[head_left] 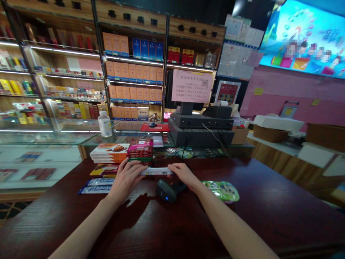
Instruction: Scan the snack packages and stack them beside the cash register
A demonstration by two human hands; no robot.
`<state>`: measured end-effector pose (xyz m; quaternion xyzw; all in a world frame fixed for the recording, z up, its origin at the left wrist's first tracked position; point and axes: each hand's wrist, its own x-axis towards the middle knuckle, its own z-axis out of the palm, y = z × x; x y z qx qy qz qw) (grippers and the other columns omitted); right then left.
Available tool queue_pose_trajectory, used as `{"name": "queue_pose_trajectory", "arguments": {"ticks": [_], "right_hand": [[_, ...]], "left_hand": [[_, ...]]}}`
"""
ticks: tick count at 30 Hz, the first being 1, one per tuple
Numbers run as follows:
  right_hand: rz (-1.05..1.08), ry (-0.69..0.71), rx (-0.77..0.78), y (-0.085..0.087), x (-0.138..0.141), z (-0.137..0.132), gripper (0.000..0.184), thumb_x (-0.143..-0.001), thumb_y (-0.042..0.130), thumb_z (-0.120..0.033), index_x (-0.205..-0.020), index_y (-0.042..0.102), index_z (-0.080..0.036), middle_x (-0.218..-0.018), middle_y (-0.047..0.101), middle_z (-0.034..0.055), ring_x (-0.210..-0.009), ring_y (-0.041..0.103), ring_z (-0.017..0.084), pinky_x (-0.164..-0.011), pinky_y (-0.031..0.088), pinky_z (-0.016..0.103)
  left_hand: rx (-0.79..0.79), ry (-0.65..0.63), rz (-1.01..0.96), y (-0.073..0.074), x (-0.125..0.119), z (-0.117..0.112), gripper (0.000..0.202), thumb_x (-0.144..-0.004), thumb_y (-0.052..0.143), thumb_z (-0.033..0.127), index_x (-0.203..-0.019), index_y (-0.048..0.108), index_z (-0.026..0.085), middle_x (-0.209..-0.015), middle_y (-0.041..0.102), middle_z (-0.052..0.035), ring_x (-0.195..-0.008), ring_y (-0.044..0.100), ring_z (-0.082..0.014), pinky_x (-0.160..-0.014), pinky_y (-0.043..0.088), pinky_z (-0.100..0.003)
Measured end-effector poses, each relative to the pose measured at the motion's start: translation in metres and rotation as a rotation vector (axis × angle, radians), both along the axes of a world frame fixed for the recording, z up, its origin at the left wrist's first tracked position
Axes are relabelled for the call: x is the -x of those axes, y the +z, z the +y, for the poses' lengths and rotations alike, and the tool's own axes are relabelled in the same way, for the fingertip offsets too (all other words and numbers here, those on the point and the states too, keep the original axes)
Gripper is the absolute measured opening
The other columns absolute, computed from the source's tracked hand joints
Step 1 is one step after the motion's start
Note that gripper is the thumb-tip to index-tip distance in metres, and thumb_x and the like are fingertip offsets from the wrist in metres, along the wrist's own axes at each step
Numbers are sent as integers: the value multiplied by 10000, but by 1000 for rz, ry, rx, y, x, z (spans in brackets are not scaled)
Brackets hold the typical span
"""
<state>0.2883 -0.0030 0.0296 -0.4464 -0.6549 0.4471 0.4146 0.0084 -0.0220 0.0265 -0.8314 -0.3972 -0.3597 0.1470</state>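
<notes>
Between my two hands is a slim white package [157,171] with bluish print, level above the dark counter. My left hand [128,178] grips its left end, fingers bent over it. My right hand [183,175] pinches its right end between thumb and fingers. Just below lies a black barcode scanner [165,191] with a small blue light, its handle partly behind my right wrist. Blue-and-white wrapped sticks [97,186] lie left of my left hand. Behind it are stacked white-and-orange boxes [109,154] and a pile of red packets [140,148]. A green package [225,190] lies beyond my right forearm.
A glass display case [126,136] borders the counter [237,230] at the back, bearing a white-capped bottle [104,124] and a dark register [201,126] with a pink sign [191,86]. Shelves of boxed goods [134,72] line the wall. Baskets [269,133] stand at right.
</notes>
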Motion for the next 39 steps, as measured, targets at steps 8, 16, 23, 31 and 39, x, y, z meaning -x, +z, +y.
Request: {"name": "queue_pose_trajectory", "arguments": {"ticks": [8,16,23,31,39], "right_hand": [[-52,17,-158,-7,-3,9,373,-749,753,-381,-1070,734,-193,-919,744,22,-816,662,185,-782,506,305],[-124,-80,-199,-9,-12,8,247,-795,645,-297,-979,752,-171,-849,760,33,-775,675,188,-777,507,314],[-418,14,-236,3,-31,-15,365,-791,498,-121,-1044,744,-216,-957,793,35,-926,730,216,-872,521,342],[-853,275,-268,15,-52,-34,612,-678,585,-93,-1255,679,-273,-1274,708,39,-1196,626,277,-1051,421,403],[-913,256,-289,-7,-43,-29,602,-738,658,-194,-1327,598,-299,-1328,658,53,-1275,552,283,-1179,201,538]], "left_hand": [[-65,66,-26,-8,10,4,296,-942,588,363,-1224,676,341,-1157,757,1,-1182,615,-243,-1219,167,-521],[-96,100,-10,-3,25,1,298,-950,567,384,-1225,671,333,-1145,757,4,-1155,616,-247,-1224,138,-518],[-97,165,-36,-7,35,0,284,-953,547,369,-1195,688,322,-1132,754,-21,-1135,615,-258,-1198,189,-519],[-169,247,-36,-13,46,0,312,-977,495,406,-1187,691,286,-1113,758,-48,-1108,628,-273,-1158,241,-532],[-198,285,-41,-13,53,-2,320,-970,502,410,-1189,683,262,-1096,756,-62,-1120,622,-288,-1154,248,-538]]}}
